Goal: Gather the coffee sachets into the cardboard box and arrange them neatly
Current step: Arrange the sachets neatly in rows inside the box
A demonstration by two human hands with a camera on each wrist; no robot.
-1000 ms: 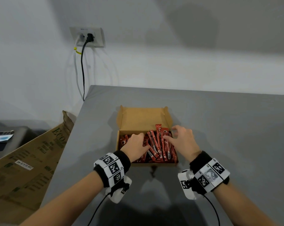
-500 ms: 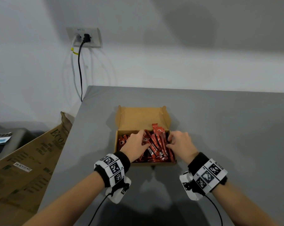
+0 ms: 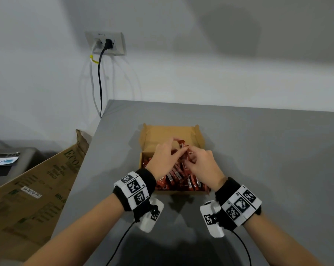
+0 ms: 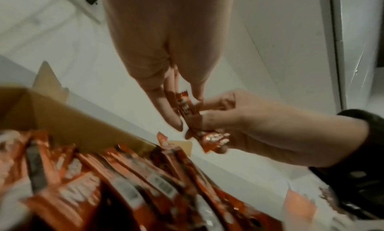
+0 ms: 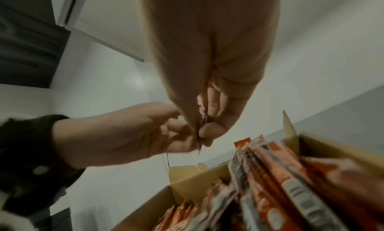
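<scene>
both hands' fingers [image 4: 173,114] pinch red foil sachets [image 4: 184,107] above heaped cardboard box [image 3: 170,134].

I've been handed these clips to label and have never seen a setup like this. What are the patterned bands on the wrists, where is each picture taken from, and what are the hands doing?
No machine here: a person works bare-handed. The checkered bands are markers, and a small camera hangs under each wrist. The wide picture comes from a head-worn camera; the two close, blurry ones look along each hand.

On the grey table stands an open cardboard box filled with red coffee sachets. Above it, the left hand and the right hand meet, both pinching sachets lifted from the pile. How many are held is unclear.
</scene>
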